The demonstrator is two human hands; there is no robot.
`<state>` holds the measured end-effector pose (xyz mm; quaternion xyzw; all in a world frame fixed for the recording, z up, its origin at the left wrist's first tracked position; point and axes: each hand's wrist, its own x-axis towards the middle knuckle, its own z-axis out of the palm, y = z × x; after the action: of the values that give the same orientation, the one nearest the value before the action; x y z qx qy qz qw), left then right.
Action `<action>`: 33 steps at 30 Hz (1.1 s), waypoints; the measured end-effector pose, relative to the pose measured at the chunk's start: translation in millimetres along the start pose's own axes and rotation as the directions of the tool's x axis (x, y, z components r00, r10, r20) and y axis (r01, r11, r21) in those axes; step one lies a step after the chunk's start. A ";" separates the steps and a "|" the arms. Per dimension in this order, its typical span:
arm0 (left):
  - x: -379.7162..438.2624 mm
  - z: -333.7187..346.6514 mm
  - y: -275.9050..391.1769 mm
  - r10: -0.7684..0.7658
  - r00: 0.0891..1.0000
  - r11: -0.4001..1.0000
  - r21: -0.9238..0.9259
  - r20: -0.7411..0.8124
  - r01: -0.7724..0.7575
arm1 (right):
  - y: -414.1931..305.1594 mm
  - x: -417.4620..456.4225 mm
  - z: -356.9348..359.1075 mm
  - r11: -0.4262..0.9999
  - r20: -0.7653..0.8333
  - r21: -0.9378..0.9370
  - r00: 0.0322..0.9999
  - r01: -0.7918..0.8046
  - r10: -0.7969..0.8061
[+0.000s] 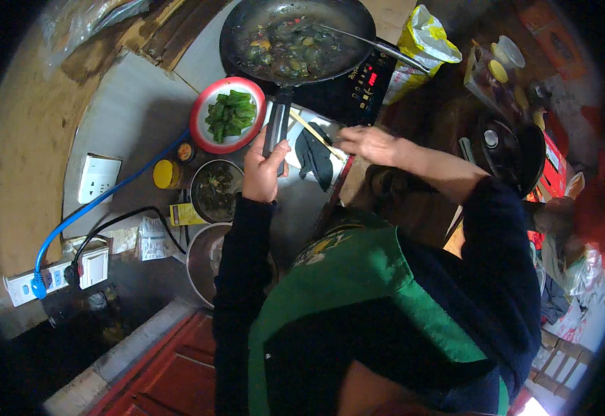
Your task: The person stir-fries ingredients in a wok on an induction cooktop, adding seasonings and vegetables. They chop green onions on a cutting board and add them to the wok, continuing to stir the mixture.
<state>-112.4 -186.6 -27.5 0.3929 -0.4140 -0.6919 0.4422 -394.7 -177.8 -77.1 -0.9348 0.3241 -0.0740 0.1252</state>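
Note:
My left hand grips the black handle of a wok standing on an induction cooker. Dark food with liquid lies in the wok, and a metal utensil leans across its rim with the handle sticking out to the right. My right hand, slightly blurred, is over the counter's edge beside a dark cloth and a pair of chopsticks; I see nothing held in it. Left of the wok handle, a red-rimmed plate bears cut green vegetables.
A bowl of dark food, a metal pot and a yellow-lidded jar stand at the left. A blue cable runs to a power strip. A yellow-and-white bag and a dark lidded pot are at the right.

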 end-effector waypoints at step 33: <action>0.3 9.5 9.5 -0.010 1.000 0.996 0.084 -0.005 0.011 | -15.1 46.5 -21.3 0.569 -0.205 0.798 0.797 -0.200 0.568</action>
<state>-118.4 -187.2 -15.5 0.4149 -0.4395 -0.6753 0.4226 -354.3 -199.2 -49.8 -0.6600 0.4855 -0.3784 0.4306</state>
